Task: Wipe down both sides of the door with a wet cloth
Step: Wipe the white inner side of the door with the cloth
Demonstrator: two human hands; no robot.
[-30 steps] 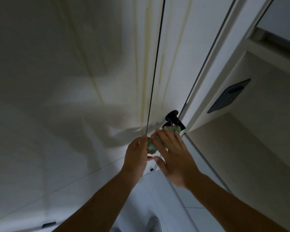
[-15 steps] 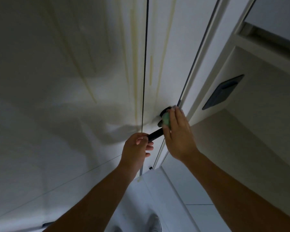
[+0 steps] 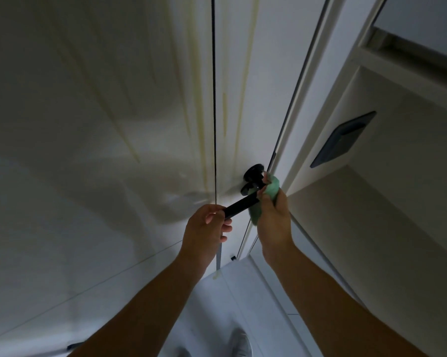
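Observation:
A white door with yellowish streaks fills the upper middle, its black lever handle sticking out toward me from a round rose. My left hand pinches the free end of the lever between thumb and fingers. My right hand grips a bunched green cloth and holds it against the inner part of the lever, close to the rose. Part of the cloth hangs below the lever beside my right palm.
A white wall panel with a thin dark seam lies left of the door. The white door frame runs up on the right, with a dark flat panel on the recessed wall beyond. Pale floor tiles and a shoe show below.
My right hand has curled round the cloth and slid it along the lever near the rose. My left hand keeps its pinch on the lever's end.

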